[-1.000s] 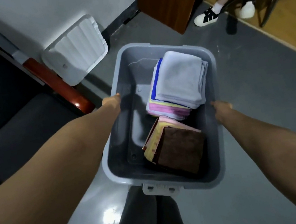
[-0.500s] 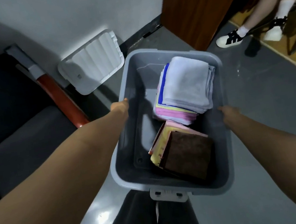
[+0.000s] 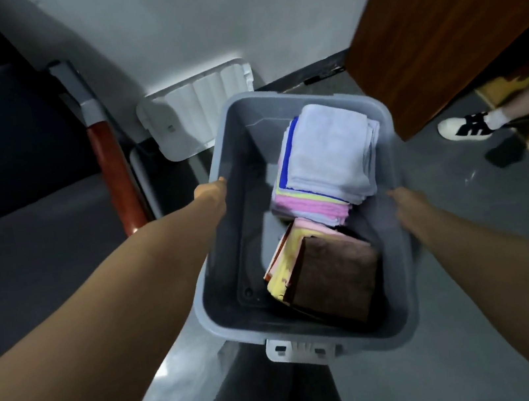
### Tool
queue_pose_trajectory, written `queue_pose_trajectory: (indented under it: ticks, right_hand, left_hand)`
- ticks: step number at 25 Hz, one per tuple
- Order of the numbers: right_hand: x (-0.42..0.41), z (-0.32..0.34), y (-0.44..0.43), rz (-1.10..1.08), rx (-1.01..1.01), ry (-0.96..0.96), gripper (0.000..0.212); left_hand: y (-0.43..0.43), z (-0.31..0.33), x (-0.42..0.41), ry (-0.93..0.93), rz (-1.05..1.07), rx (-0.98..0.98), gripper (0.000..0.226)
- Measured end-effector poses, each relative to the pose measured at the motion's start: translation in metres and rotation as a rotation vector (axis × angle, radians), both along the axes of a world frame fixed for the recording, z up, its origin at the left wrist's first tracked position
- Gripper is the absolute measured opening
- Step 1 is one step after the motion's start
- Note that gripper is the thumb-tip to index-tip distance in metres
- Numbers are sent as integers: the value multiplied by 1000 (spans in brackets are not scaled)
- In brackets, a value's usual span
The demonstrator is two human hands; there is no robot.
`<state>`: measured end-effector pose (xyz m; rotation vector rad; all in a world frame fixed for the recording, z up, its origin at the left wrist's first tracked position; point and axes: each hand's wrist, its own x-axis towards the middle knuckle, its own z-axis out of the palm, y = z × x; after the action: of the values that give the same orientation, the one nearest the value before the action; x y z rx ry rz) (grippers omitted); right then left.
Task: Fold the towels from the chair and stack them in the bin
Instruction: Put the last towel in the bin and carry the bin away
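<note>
The bin (image 3: 246,224) is held between both hands and is judged to be off the floor, since legs are seen beneath its near edge. The left hand (image 3: 211,193) is closed on the left rim, with its fingers curled over the lip and mostly hidden. The right hand (image 3: 403,202) is set against the right rim. It is blurred, so whether its fingers are curled or flat cannot be told.

The folded towels are found inside the bin, all crowded toward the right fingers. A pale stack (image 3: 331,151) is seen just ahead of them. A brown stack (image 3: 334,279) is seen just behind, tilted, with its yellow and pink layers fanned out.

So the weight is judged to be carried mostly on the right, exactly where the grip is uncertain. If that rim is let slip, the bin can be expected to dip and the brown stack to be unfolded first. A swing could be caught by the lid (image 3: 200,120) beyond the left fingers. A shoe (image 3: 465,129) is spotted well out past the right fingers, and the chair (image 3: 36,236) lies well outside the left hand.
</note>
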<state>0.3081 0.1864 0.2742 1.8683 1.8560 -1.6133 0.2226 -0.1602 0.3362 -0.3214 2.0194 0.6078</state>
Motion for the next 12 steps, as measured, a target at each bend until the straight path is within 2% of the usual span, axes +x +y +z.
queue_pose_trajectory:
  ticks: [1, 2, 3, 4, 5, 7, 8, 10, 11, 12]
  right_hand:
    - [-12, -12, 12, -16, -42, -1, 15]
    - [-27, -34, 34, 1, -90, -18, 27]
    - [-39, -48, 48, 27, -105, -36, 42]
    - [-57, -68, 64, 64, -125, -16, 50]
    - [-75, -73, 68, 105, -111, -41, 50]
    - [-101, -50, 52, 111, -110, -37, 51]
    - [-110, -19, 30, 83, -85, 9, 52]
    - [-137, 5, 11, 70, -59, 18, 47]
    - [-148, 16, 5, 74, -77, 15, 44]
    - [-162, 12, 3, 83, -51, 5, 42]
  left_hand:
    - [4, -3, 2, 160, -174, -167, 59]
    - [10, -9, -4, 289, -383, -214, 61]
    - [10, -8, -14, 327, -516, -305, 64]
    - [8, -17, -26, 309, -525, -317, 64]
    - [10, -12, -38, 291, -435, -344, 62]
    - [12, 4, -53, 221, -319, -339, 56]
    - [14, 0, -61, 274, -323, -307, 57]
    - [15, 6, -81, 273, -338, -391, 57]
    - [13, 9, -89, 194, -234, -341, 56]
    - [10, 3, -99, 192, -241, -287, 59]
